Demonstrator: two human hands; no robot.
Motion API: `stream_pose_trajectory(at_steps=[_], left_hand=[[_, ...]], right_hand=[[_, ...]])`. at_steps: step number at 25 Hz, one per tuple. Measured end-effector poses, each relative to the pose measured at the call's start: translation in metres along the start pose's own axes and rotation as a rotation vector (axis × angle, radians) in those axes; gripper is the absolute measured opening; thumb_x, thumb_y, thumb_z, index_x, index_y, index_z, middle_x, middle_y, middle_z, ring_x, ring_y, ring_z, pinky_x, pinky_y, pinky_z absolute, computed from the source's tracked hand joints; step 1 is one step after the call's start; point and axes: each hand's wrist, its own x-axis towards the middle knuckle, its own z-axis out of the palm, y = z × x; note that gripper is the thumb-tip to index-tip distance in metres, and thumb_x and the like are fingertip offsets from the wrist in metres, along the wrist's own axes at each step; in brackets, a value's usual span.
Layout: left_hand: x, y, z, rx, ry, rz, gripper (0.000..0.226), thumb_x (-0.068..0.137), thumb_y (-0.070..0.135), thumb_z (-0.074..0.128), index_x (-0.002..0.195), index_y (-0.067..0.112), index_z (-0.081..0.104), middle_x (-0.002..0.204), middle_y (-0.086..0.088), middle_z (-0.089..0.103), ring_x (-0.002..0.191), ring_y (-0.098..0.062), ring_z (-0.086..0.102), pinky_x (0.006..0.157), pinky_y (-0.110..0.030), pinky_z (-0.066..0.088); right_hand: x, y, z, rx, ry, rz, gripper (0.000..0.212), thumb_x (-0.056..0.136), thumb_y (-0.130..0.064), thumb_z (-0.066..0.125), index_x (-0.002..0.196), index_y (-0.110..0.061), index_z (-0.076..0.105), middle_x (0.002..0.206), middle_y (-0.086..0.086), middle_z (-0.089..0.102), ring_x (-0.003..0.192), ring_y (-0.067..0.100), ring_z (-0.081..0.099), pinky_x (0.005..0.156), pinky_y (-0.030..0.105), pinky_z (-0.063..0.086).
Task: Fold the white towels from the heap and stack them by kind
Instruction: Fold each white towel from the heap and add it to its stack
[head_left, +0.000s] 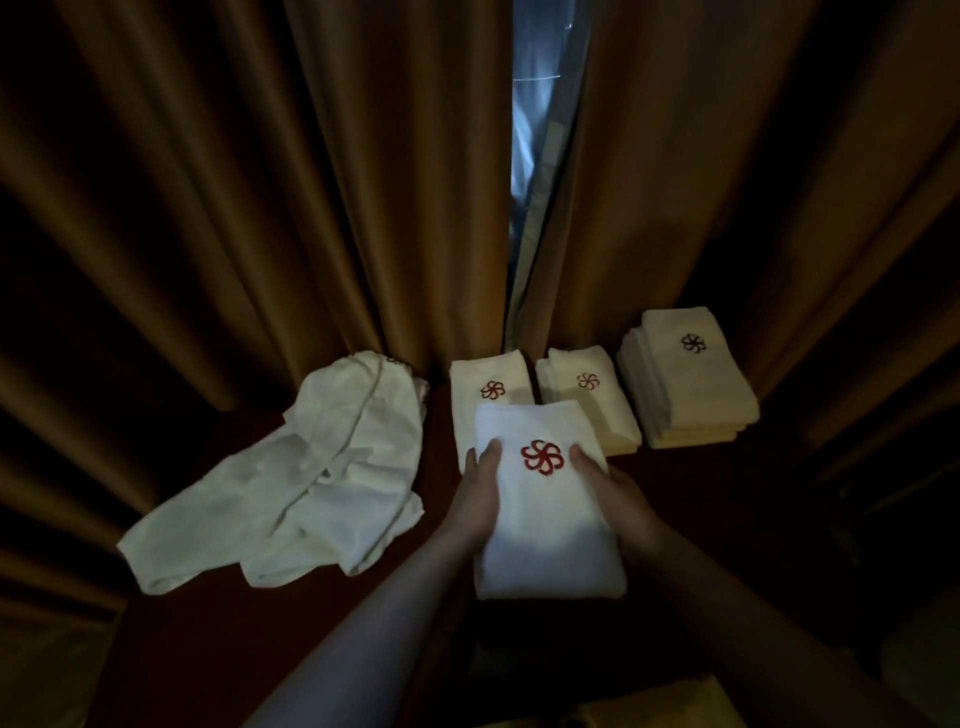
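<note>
I see heavy brown pleated curtains (363, 182) behind a dark reddish surface (208, 623), with 1 narrow gap (535, 130) between them showing pale light.

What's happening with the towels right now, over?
Left hand and right hand both grip folded towel. Held over the left stack. Heap still unfolded at left. Nothing in the way.

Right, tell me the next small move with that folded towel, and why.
Probably lower the folded towel, held by the left hand and right hand, onto the nearest stack just beyond it: both show the same red emblem, though matching size is hard to confirm.
</note>
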Motion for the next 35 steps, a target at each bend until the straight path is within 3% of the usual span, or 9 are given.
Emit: stream_pose_trajectory(at_steps=[4, 7, 11, 15, 19, 22, 26, 32, 35], left_hand=[[0.019, 0.024, 0.028, 0.055, -0.011, 0.004, 0.048, 0.085, 0.055, 0.056, 0.122, 0.025, 0.055, 0.111, -0.006, 0.069, 0.100, -0.026, 0.067, 0.093, -0.048, 0.052], [0.050, 0.035, 0.052, 0.058, -0.053, 0.045, 0.057, 0.084, 0.054, 0.058, 0.128, 0.018, 0.055, 0.115, -0.009, 0.068, 0.103, -0.026, 0.067, 0.093, -0.048, 0.053], [0.093, 0.052, 0.084, 0.096, -0.010, 0.019, 0.038, 0.099, 0.042, 0.040, 0.119, 0.016, 0.059, 0.109, -0.003, 0.068, 0.101, -0.017, 0.064, 0.080, -0.030, 0.052], [0.139, 0.062, 0.106, 0.133, 0.025, -0.012, 0.020, 0.099, 0.015, 0.038, 0.110, 0.020, 0.054, 0.103, 0.000, 0.062, 0.093, -0.014, 0.059, 0.070, -0.028, 0.048], [0.190, 0.063, 0.120, 0.185, 0.047, 0.013, 0.034, 0.096, 0.009, 0.040, 0.125, 0.021, 0.052, 0.108, 0.000, 0.065, 0.094, -0.013, 0.061, 0.068, -0.027, 0.050], [0.223, 0.057, 0.135, 0.205, 0.092, -0.013, 0.034, 0.098, 0.011, 0.041, 0.130, 0.021, 0.047, 0.108, 0.004, 0.062, 0.095, -0.010, 0.061, 0.067, -0.023, 0.050], [0.251, 0.022, 0.148, 0.363, 0.099, -0.135, 0.044, 0.094, 0.009, 0.051, 0.138, 0.007, 0.042, 0.130, -0.007, 0.053, 0.114, -0.024, 0.054, 0.091, -0.039, 0.051], [0.254, 0.010, 0.156, 0.409, 0.194, -0.004, 0.050, 0.091, 0.012, 0.058, 0.137, 0.014, 0.040, 0.135, -0.006, 0.051, 0.122, -0.021, 0.050, 0.095, -0.032, 0.045], [0.245, 0.001, 0.153, 0.736, 0.257, 0.201, 0.063, 0.089, 0.018, 0.061, 0.145, 0.016, 0.032, 0.146, -0.005, 0.034, 0.133, -0.020, 0.033, 0.106, -0.034, 0.035]], right_hand=[[0.037, -0.014, -0.014, -0.045, 0.082, -0.034, 0.038, 0.085, -0.039, 0.068, 0.113, -0.013, 0.066, 0.094, 0.003, 0.072, 0.088, 0.019, 0.068, 0.074, 0.031, 0.053], [0.070, -0.032, -0.029, -0.097, 0.081, -0.040, 0.031, 0.089, -0.044, 0.061, 0.107, -0.019, 0.063, 0.091, -0.003, 0.067, 0.085, 0.013, 0.062, 0.069, 0.027, 0.048], [0.128, -0.056, -0.053, -0.182, 0.045, 0.008, 0.059, 0.080, -0.058, 0.064, 0.124, -0.020, 0.058, 0.107, 0.001, 0.065, 0.097, 0.020, 0.060, 0.091, 0.041, 0.049], [0.176, -0.088, -0.064, -0.340, 0.080, -0.154, 0.042, 0.089, -0.044, 0.061, 0.124, -0.021, 0.055, 0.111, 0.003, 0.065, 0.086, 0.009, 0.058, 0.074, 0.026, 0.047], [0.223, -0.105, -0.071, -0.378, 0.100, -0.253, 0.044, 0.090, -0.038, 0.062, 0.129, -0.022, 0.051, 0.112, -0.002, 0.062, 0.092, 0.009, 0.060, 0.074, 0.021, 0.047], [0.256, -0.101, -0.078, -0.461, 0.188, -0.270, 0.061, 0.090, -0.042, 0.061, 0.144, -0.024, 0.038, 0.131, 0.002, 0.057, 0.117, 0.022, 0.054, 0.094, 0.029, 0.042], [0.286, -0.071, -0.093, -0.666, 0.112, -0.128, 0.084, 0.089, -0.030, 0.065, 0.153, -0.017, 0.013, 0.155, 0.008, 0.028, 0.140, 0.025, 0.030, 0.111, 0.034, 0.026], [0.297, -0.059, -0.099, -0.694, 0.152, -0.244, 0.073, 0.092, -0.016, 0.061, 0.151, -0.013, 0.018, 0.154, 0.008, 0.027, 0.141, 0.025, 0.027, 0.112, 0.033, 0.024], [0.295, -0.053, -0.097, -0.990, 0.150, -0.396, 0.074, 0.092, -0.023, 0.059, 0.152, -0.015, 0.015, 0.156, 0.012, 0.021, 0.143, 0.028, 0.020, 0.114, 0.039, 0.021]])
